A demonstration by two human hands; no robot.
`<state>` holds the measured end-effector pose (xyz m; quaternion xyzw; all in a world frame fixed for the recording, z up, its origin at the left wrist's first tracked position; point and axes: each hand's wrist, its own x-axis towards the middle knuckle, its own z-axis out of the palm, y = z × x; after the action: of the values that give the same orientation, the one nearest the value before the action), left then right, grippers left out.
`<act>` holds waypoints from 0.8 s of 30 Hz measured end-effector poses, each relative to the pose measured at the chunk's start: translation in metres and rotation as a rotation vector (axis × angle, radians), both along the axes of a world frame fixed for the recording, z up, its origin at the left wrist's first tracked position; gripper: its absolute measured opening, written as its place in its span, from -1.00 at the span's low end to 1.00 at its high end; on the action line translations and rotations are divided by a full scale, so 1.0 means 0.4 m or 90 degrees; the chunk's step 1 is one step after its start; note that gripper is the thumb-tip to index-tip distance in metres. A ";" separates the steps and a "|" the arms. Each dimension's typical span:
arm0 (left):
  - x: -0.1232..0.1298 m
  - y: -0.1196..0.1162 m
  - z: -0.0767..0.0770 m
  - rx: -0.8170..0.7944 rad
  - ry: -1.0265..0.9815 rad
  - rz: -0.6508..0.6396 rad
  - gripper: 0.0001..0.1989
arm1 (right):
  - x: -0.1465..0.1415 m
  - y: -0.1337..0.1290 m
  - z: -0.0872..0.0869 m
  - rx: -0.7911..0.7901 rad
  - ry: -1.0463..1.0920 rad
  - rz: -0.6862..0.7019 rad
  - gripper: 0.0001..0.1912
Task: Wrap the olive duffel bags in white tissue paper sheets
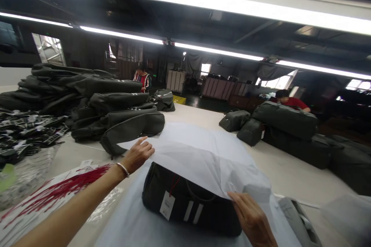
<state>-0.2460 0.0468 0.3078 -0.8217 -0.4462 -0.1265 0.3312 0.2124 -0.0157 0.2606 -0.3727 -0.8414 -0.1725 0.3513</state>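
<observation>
A dark bag (214, 216) with two pale stripes stands in front of me on a white sheet. A white hang tag (167, 205) dangles from it on a red cord. Thin white wrapping paper (188, 158) is draped over the bag's top and spreads away behind it. My left hand (140, 154), with a bracelet on the wrist, pinches the paper's edge at the bag's left. On the other side my right hand (249, 214) has its fingers closed on the paper's near edge, close against the bag. My right fingertips are partly hidden.
Dark bags (116, 100) are piled at the left beside black straps (26, 131). Red cords (72, 181) lie nearer me. More dark bags (285, 119) stand at the right, a person in red (297, 103) behind them. A grey tool (300, 220) lies at the right.
</observation>
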 end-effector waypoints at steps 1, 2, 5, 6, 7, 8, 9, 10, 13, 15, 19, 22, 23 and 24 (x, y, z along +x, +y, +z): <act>-0.005 -0.022 -0.006 0.007 -0.001 -0.010 -0.75 | 0.001 -0.007 -0.003 0.009 0.010 -0.013 -0.76; -0.009 -0.043 -0.013 0.013 -0.005 -0.022 -0.74 | 0.002 -0.014 -0.003 0.019 0.013 -0.023 -0.81; -0.020 -0.092 -0.042 0.021 -0.032 -0.050 -0.74 | 0.007 -0.040 0.003 0.026 -0.021 -0.036 -0.86; -0.023 -0.103 -0.055 0.013 -0.040 -0.053 -0.74 | 0.007 -0.050 0.003 0.019 -0.040 -0.035 -0.84; -0.026 -0.111 -0.070 -0.004 -0.048 -0.054 -0.74 | 0.006 -0.058 -0.001 0.011 -0.058 -0.032 -0.82; -0.028 -0.116 -0.087 -0.028 -0.055 -0.052 -0.74 | 0.003 -0.065 -0.008 0.002 -0.074 -0.028 -0.80; -0.028 -0.119 -0.105 -0.055 -0.060 -0.048 -0.74 | -0.002 -0.070 -0.018 -0.004 -0.082 -0.024 -0.80; -0.028 -0.120 -0.123 -0.084 -0.064 -0.043 -0.73 | -0.008 -0.071 -0.032 -0.005 -0.082 -0.020 -0.80; -0.027 -0.118 -0.175 -0.152 -0.068 -0.025 -0.76 | -0.032 -0.062 -0.081 0.014 -0.060 -0.018 -0.80; -0.038 -0.116 -0.196 -0.192 -0.064 -0.018 -0.83 | -0.043 -0.047 -0.108 0.030 -0.055 -0.028 -0.80; -0.094 -0.113 -0.160 -0.287 -0.065 -0.026 -0.86 | -0.041 -0.016 -0.127 0.043 -0.060 -0.034 -0.83; -0.100 -0.074 -0.052 -0.299 -0.099 -0.027 -0.69 | -0.033 -0.005 -0.125 0.032 -0.066 -0.032 -0.83; -0.079 -0.048 -0.012 -0.287 -0.115 -0.033 -0.65 | -0.035 -0.005 -0.123 0.024 -0.068 -0.036 -0.82; -0.044 -0.016 0.024 -0.272 -0.130 -0.047 -0.62 | -0.039 -0.007 -0.120 0.018 -0.067 -0.043 -0.81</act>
<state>-0.2636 0.0402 0.3176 -0.8720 -0.4634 -0.1236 0.0983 0.1969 -0.0184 0.2125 -0.3861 -0.8432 -0.2151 0.3059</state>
